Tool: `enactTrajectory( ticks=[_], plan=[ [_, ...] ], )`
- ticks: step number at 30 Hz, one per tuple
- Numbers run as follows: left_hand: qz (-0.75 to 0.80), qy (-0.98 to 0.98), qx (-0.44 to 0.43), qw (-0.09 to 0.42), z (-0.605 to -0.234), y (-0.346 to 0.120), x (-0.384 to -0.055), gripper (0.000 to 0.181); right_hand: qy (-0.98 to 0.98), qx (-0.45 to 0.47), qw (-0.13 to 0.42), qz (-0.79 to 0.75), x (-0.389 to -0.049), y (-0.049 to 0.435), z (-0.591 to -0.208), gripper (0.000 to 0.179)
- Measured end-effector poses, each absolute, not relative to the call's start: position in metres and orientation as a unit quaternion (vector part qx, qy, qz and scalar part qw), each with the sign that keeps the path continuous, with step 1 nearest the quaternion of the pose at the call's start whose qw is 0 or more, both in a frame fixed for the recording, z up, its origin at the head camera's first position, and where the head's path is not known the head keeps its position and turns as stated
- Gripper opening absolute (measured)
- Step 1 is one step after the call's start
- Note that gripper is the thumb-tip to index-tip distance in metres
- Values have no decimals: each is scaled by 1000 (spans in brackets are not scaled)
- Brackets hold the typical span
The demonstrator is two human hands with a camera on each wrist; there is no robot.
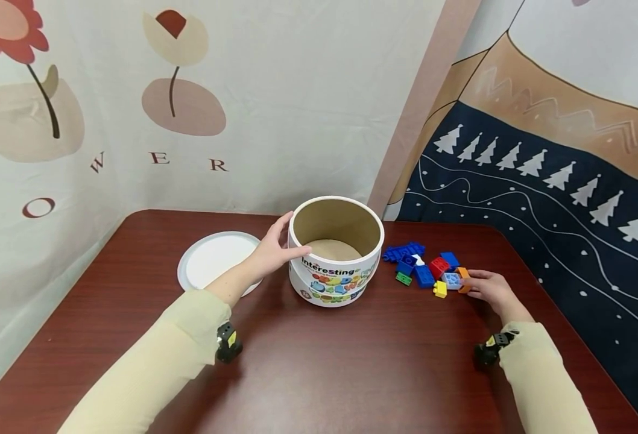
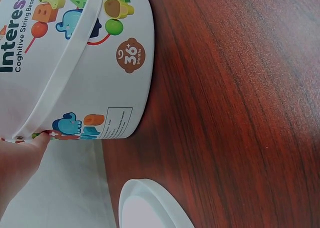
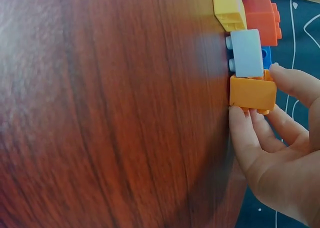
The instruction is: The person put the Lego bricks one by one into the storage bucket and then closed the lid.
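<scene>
A white bucket [image 1: 336, 283] printed "Interesting" stands upright on the table, its top uncovered and the part of its inside that shows bare. My left hand [image 1: 275, 247] holds its left side, the thumb across the front below the rim and the fingers round the outer wall. In the left wrist view only part of that hand [image 2: 22, 160] shows against the bucket's side. My right hand [image 1: 492, 292] pinches an orange toy brick [image 3: 252, 92] at the right end of a brick pile. A light blue brick [image 3: 246, 52] lies right against the orange one.
A round white lid [image 1: 216, 259] lies left of the bucket, behind my left forearm. Several bricks sit right of the bucket, among them a red brick [image 1: 439, 267], a yellow brick [image 1: 440, 290] and a green brick [image 1: 403, 279]. Printed curtains hang behind the wooden table [image 1: 362, 374].
</scene>
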State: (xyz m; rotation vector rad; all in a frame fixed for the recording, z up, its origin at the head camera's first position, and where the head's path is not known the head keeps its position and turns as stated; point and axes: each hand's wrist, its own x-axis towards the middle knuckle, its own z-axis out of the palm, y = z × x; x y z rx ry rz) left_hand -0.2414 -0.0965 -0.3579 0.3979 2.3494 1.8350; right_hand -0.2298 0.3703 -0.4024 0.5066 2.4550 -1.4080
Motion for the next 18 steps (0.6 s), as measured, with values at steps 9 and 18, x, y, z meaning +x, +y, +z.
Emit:
enactTrajectory(
  ticks=[9, 18],
  plan=[
    [610, 778, 133, 67, -360, -97, -243, 89, 802, 186, 122, -555, -225, 373, -394, 64],
    [610, 778, 136, 66, -361, -97, -245, 90, 775, 167, 86, -604, -226, 369, -380, 62]
  ],
)
